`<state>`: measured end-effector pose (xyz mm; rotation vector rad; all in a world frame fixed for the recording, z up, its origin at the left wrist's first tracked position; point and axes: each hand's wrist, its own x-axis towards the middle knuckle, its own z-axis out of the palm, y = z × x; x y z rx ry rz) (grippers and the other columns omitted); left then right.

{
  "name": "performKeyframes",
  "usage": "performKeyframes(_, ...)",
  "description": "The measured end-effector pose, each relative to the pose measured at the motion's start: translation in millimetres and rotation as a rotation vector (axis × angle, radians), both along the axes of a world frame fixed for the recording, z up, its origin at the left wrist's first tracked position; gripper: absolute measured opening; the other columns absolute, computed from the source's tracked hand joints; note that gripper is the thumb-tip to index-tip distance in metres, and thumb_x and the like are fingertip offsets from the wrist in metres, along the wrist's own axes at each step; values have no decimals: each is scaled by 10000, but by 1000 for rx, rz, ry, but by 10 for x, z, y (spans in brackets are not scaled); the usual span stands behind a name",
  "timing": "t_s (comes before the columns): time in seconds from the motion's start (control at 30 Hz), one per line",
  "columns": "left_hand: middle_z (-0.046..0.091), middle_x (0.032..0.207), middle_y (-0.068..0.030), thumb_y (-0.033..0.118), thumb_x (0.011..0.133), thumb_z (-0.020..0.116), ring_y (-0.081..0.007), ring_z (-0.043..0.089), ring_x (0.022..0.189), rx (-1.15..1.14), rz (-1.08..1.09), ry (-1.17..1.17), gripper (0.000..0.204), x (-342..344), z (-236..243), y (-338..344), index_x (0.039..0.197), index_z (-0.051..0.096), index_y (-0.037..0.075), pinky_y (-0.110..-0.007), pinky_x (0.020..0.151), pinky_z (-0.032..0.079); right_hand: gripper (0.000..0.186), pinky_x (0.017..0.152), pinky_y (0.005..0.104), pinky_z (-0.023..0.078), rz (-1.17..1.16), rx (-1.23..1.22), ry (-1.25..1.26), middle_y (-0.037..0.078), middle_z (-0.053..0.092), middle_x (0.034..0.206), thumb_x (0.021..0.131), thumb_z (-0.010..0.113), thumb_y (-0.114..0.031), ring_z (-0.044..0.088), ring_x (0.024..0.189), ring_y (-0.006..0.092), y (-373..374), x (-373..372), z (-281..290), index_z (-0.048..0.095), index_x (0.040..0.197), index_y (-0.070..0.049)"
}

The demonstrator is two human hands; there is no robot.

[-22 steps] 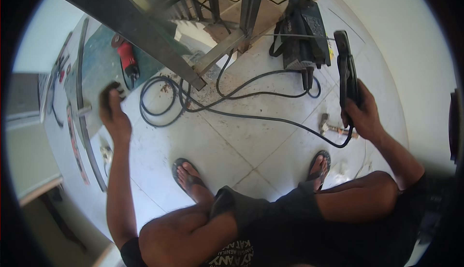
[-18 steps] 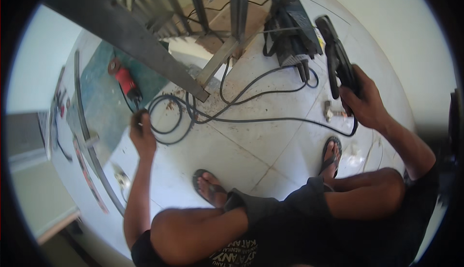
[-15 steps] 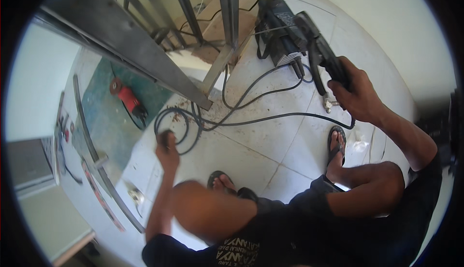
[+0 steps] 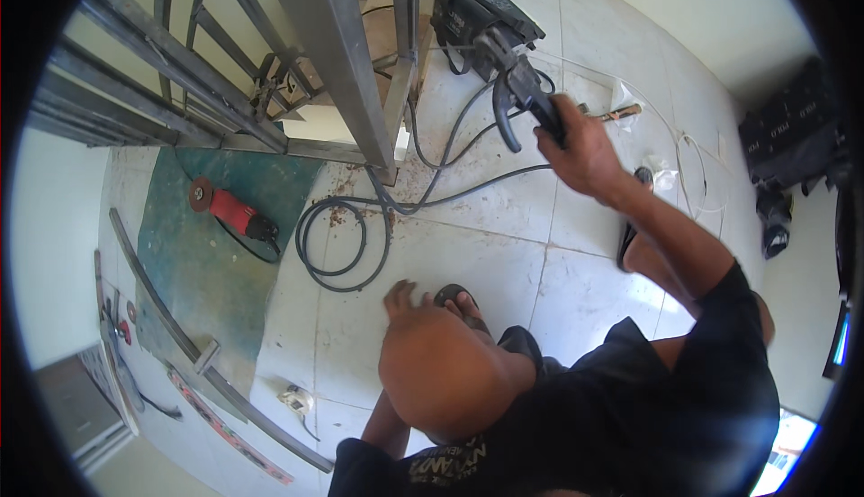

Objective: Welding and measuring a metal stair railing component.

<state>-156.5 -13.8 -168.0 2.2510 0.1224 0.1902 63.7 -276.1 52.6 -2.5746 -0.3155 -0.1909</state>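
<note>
My right hand [image 4: 585, 151] is closed around the dark handle of a welding electrode holder [image 4: 524, 83], raised in front of the black welding machine [image 4: 477, 16]. A thin rod seems to stick out of the holder's jaw toward the left. Behind my bent knee, my left hand [image 4: 399, 297] shows only its fingers, which are apart with nothing seen in them; the knee hides the palm. Dark cable [image 4: 310, 245] lies in loops on the white tiles just beyond the left hand, and one length runs up toward the holder.
A grey metal railing frame [image 4: 337, 56] stands at the upper left. On a green mat [image 4: 193, 277] lies a red angle grinder [image 4: 236, 213]. A long metal bar [image 4: 162, 290] and a red spirit level [image 4: 220, 425] lie at the left. A black bag [image 4: 792, 124] stands far right.
The left hand has drawn back from beside the looped cable to behind my knee. My right hand has moved left and slightly up with the electrode holder. The view has shifted.
</note>
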Motion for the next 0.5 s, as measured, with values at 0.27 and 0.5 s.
performKeyframes(0.27, 377, 1270, -222, 365, 830, 562, -415, 349, 1178, 390, 226, 21, 518, -638, -473, 864, 1203, 425, 33, -543, 949, 321, 364, 563, 455, 467, -126, 179, 89, 218, 592, 691, 779, 603, -95, 596, 621, 393, 274, -409, -635, 433, 1091, -16)
performKeyframes(0.5, 375, 1301, -175, 460, 785, 593, -394, 330, 1230, 550, 170, 82, 627, -687, -427, 859, 1243, 397, 80, -536, 988, 341, 361, 553, 433, 464, -138, 207, 60, 198, 586, 721, 765, 602, -67, 590, 619, 366, 465, -337, -798, 439, 1084, -23)
